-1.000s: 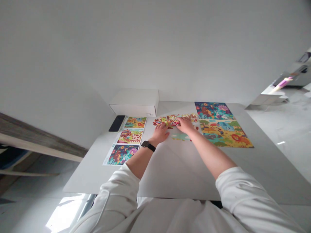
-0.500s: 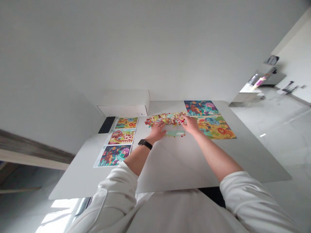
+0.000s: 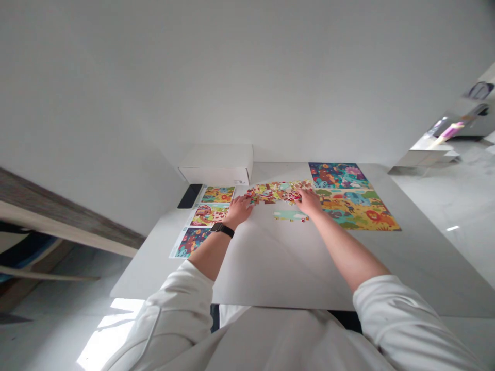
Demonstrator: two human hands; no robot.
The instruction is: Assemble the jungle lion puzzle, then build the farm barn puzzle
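Note:
A long heap of loose jigsaw puzzle pieces (image 3: 273, 191) lies across the back middle of the table. My left hand (image 3: 240, 208), a black watch on its wrist, rests at the heap's left end with fingers stretched out. Its fingertips touch the outermost pieces. At the right end, my right hand (image 3: 308, 202) has its fingers extended onto the pieces, beside a red one (image 3: 294, 196); no piece is seen lifted. Just in front of the heap lies a joined pale green and white puzzle strip (image 3: 289, 215), close to my right hand.
Two finished-looking picture puzzles, a dark blue one (image 3: 340, 175) and a yellow animal one (image 3: 359, 208), lie at the right. Left are printed picture sheets (image 3: 211, 215), a black phone (image 3: 190, 196) and a white box (image 3: 216, 165) against the wall.
My left hand has moved left from the heap's front to its left end. My right hand stays at the right end. The camera view has swung left.

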